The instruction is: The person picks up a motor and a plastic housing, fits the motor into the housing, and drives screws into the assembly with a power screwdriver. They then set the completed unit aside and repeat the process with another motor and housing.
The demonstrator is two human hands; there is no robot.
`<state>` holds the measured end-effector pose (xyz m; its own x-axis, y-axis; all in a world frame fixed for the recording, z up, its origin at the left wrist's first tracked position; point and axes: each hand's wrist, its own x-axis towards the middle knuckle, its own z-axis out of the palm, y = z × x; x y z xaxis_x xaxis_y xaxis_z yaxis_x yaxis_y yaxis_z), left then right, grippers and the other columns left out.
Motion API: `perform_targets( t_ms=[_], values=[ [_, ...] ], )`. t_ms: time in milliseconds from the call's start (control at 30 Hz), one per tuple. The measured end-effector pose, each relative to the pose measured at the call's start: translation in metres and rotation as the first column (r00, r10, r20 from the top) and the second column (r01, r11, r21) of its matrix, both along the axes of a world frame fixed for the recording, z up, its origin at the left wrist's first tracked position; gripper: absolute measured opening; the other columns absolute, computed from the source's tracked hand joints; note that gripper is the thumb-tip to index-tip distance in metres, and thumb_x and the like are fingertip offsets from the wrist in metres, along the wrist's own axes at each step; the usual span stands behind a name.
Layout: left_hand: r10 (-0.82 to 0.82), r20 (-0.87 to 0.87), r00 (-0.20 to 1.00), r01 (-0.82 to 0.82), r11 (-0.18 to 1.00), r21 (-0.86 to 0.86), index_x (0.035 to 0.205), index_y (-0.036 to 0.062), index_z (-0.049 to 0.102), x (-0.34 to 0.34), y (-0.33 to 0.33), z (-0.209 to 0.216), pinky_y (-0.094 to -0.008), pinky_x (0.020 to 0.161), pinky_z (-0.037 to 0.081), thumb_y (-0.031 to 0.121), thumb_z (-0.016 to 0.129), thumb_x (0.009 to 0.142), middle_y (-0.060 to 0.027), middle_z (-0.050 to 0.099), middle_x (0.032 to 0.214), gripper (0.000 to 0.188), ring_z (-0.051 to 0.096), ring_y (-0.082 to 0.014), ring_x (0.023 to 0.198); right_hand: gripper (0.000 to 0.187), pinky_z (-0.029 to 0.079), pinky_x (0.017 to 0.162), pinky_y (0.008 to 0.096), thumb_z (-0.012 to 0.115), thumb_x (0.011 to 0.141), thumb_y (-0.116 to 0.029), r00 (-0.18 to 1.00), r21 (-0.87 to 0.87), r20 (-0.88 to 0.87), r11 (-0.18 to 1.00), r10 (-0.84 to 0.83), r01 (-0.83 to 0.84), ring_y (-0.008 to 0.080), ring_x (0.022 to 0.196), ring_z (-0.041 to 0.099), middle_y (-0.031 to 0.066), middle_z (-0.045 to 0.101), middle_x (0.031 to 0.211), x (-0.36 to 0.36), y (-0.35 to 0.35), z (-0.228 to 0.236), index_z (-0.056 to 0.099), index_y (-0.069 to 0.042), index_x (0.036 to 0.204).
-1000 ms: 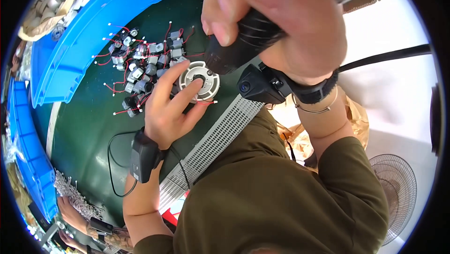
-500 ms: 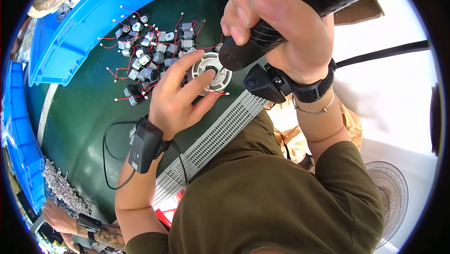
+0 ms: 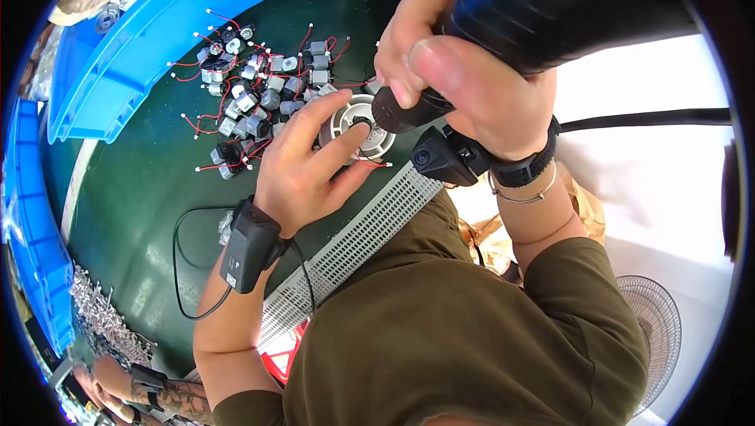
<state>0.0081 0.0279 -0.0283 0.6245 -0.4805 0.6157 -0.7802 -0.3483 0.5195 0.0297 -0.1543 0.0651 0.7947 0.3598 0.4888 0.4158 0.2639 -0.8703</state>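
Note:
My left hand [image 3: 303,170] grips a round white plastic housing [image 3: 381,145] on the green table, its fingers spread around the rim and one fingertip near the dark centre. A red wire with a white plug sticks out beside it. My right hand [image 3: 491,100] is wrapped around a thick black power screwdriver [image 3: 550,13], held tilted. The tool's ribbed nose points down at the housing's centre and overlaps its right side; whether its bit touches is hidden. Just left of the housing lies a pile of small grey motors [image 3: 270,100] with red and black wires.
Blue plastic bins [image 3: 110,72] line the far left side. A white perforated strip [image 3: 346,257] runs along the table's near edge. Silvery screws [image 3: 106,308] are heaped at lower left, near a co-worker's hands [image 3: 110,379]. A fan [image 3: 653,324] stands at right.
My right hand has tilted the screwdriver and brought its nose slightly lower over the housing. My left hand keeps its hold, shifted slightly in view. The co-worker's hand at lower left has moved.

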Motion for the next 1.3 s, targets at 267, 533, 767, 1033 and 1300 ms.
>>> perform_targets(
  t_ms=[267,533,767,1033,1300],
  values=[
    [0.022,-0.054,0.998,-0.020,0.999,0.028,0.095,0.0059,0.066,-0.005,0.001,-0.003,-0.0364,0.077,0.052,0.015,0.080,0.064,-0.0169,0.053,0.119,0.036,0.060,-0.0312,0.096,0.051,0.045,0.063,0.0285,0.054,0.079,-0.002,0.995,-0.202,0.088,0.978,-0.036,0.053,0.0166,0.063,0.054,0.0072,0.051,0.070,-0.009,0.008,0.019,0.030,0.007,0.123],
    [0.633,0.097,0.768,-0.639,0.766,0.065,0.099,0.0045,0.064,0.015,0.129,0.045,-0.0358,0.087,0.048,0.010,0.075,0.072,-0.0155,0.063,0.102,0.029,0.061,-0.0321,0.098,0.021,0.043,0.061,0.0224,0.071,0.076,-0.009,0.882,-0.243,0.102,0.848,-0.460,0.471,0.0097,0.068,0.054,0.0096,0.053,0.106,0.038,0.000,0.050,0.057,0.002,0.087],
    [0.762,0.376,0.528,-0.821,0.344,0.457,0.116,-0.0013,0.055,0.001,0.271,0.024,-0.0356,0.086,0.046,0.018,0.068,0.081,-0.0224,0.061,0.106,0.042,0.060,-0.0322,0.099,0.019,0.049,0.072,0.0329,0.068,0.073,-0.008,0.537,-0.273,0.793,0.621,-0.287,0.735,0.0275,0.079,0.059,0.0104,0.060,0.088,0.050,0.034,-0.012,0.059,-0.005,0.090],
    [0.639,0.094,0.764,-0.645,0.761,0.067,0.105,0.0012,0.063,0.109,0.157,0.126,-0.0314,0.078,0.049,0.016,0.065,0.083,-0.0146,0.067,0.093,0.026,0.065,-0.0220,0.088,0.008,0.049,0.064,0.0428,0.063,0.068,-0.010,0.876,-0.885,0.463,0.125,0.137,0.448,0.0335,0.072,0.062,0.0144,0.062,0.069,0.087,0.057,-0.059,0.060,-0.006,0.075],
    [0.264,0.051,0.963,-0.201,0.581,0.789,0.113,0.0053,0.060,0.307,0.156,0.097,-0.0348,0.081,0.047,0.026,0.065,0.080,-0.0169,0.063,0.104,0.039,0.061,-0.0282,0.094,0.019,0.045,0.058,0.0217,0.060,0.081,0.001,0.965,-0.396,0.150,0.882,-0.213,0.256,0.0085,0.066,0.055,0.0035,0.058,0.082,0.063,0.040,-0.021,0.064,-0.003,0.099]
  ],
)
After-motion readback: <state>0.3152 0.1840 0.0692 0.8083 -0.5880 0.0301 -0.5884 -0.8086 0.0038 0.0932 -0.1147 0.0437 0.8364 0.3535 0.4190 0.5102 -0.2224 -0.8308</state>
